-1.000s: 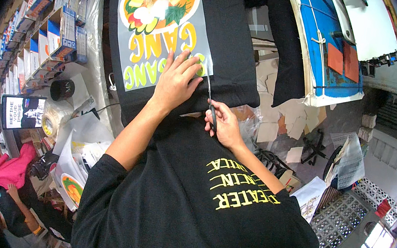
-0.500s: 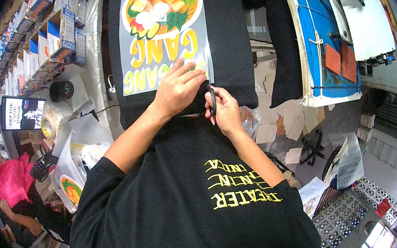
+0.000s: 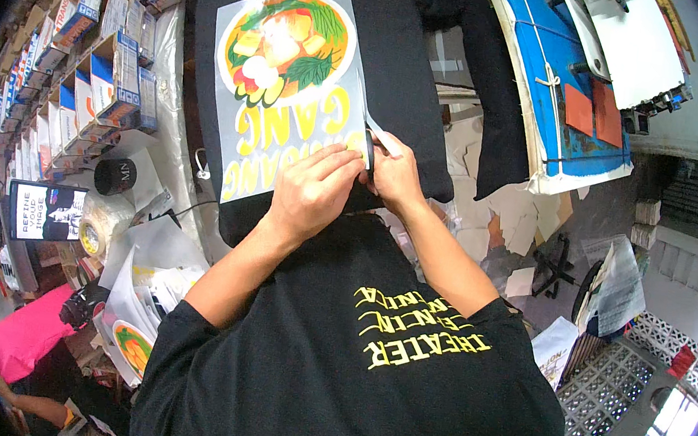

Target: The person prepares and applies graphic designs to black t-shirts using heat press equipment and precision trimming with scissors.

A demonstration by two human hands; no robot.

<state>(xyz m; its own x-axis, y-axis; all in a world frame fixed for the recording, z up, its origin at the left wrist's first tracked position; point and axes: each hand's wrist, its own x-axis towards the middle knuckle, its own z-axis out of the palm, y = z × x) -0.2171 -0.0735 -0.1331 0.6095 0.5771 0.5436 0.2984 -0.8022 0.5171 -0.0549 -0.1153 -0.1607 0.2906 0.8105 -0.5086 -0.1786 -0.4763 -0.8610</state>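
Observation:
A printed film sheet (image 3: 221, 119) with a bowl of food and yellow lettering lies over a black padded surface (image 3: 416, 106). My left hand (image 3: 314, 189) rests on its lower right part, fingers together and curled at the sheet's edge. Right beside it, my right hand (image 3: 397, 176) grips black-handled scissors (image 3: 369, 148) along that edge; the fingers hide much of them. A narrow strip of film (image 3: 384, 139) bends away from the sheet over my right hand.
Stacked cardboard boxes (image 3: 117, 74) line the left, with a tablet (image 3: 47, 212), a tape roll (image 3: 92, 235) and a black cup (image 3: 113, 176) below. A blue board (image 3: 541, 85) stands at the upper right. A person in pink (image 3: 30, 333) is at the lower left.
The sheet sits lower in view. My right hand and the scissors have moved up along its edge, and a cut strip now bends over the right hand. My left fingers are more curled.

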